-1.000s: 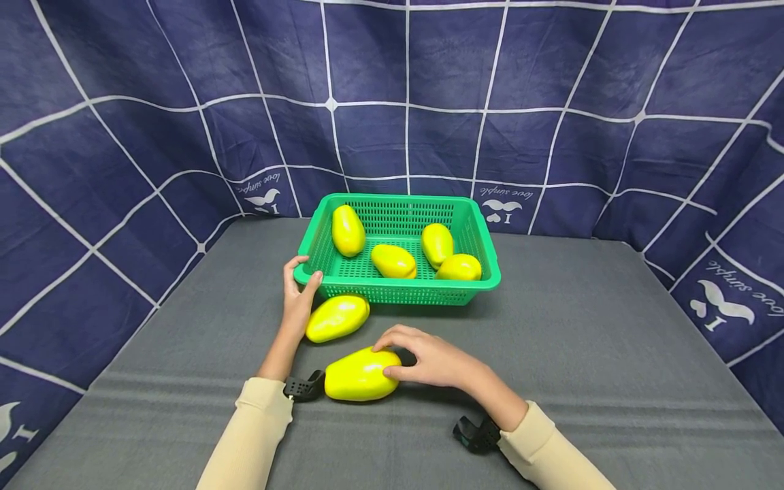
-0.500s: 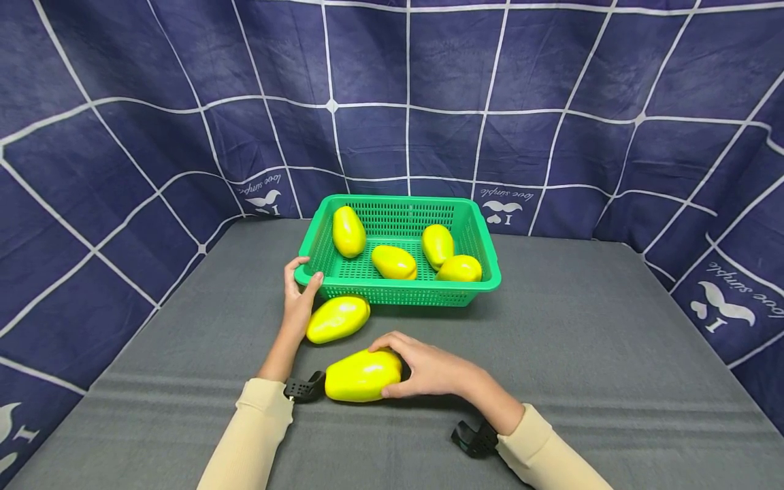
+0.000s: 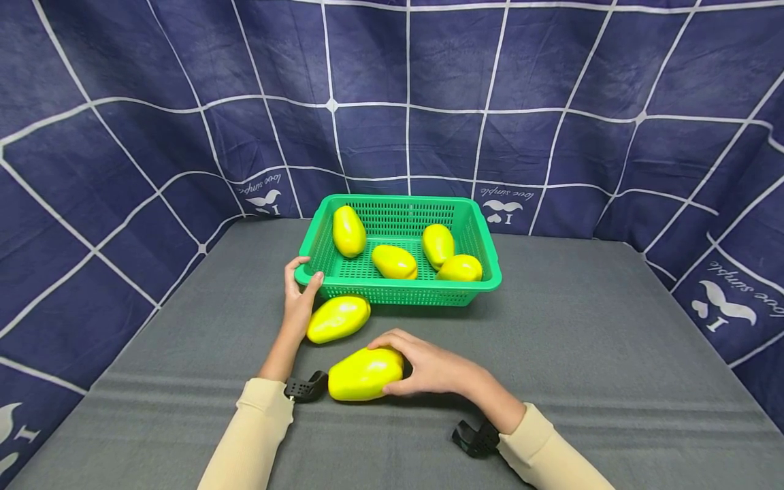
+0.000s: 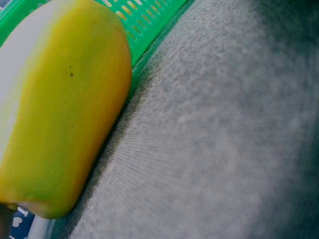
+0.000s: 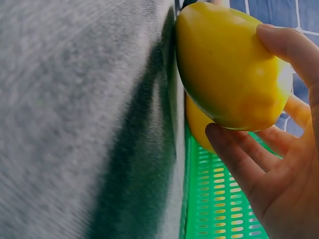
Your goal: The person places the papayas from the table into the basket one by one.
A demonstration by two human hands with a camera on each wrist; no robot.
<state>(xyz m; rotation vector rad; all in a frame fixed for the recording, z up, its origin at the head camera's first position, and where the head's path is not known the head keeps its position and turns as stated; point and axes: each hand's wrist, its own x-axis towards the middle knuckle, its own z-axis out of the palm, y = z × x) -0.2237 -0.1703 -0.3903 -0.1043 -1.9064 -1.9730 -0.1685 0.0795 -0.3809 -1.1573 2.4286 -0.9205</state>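
Note:
My left hand (image 3: 297,299) grips the near-left corner of a green plastic basket (image 3: 404,290), thumb and fingers on its rim. A yellow papaya (image 3: 339,318) lies just right of that hand, against the basket's front; it fills much of the left wrist view. Closer to me, my right hand (image 3: 431,366) holds a larger yellow papaya (image 3: 364,375) by its right end. In the right wrist view, the thumb (image 5: 286,42) is on one side of this papaya (image 5: 232,64) and the fingers are on the other.
Several yellow papayas lie inside the basket, one of them at the left end (image 3: 349,231). Grey cloth (image 3: 582,327) covers the table. Behind it hangs a dark blue curtain (image 3: 447,75) with white lines. Each wrist wears a black strap (image 3: 305,388).
My right hand's thumb has moved lower on the near papaya, and its hold has widened. That papaya has shifted slightly to the right. The left hand and basket stay put.

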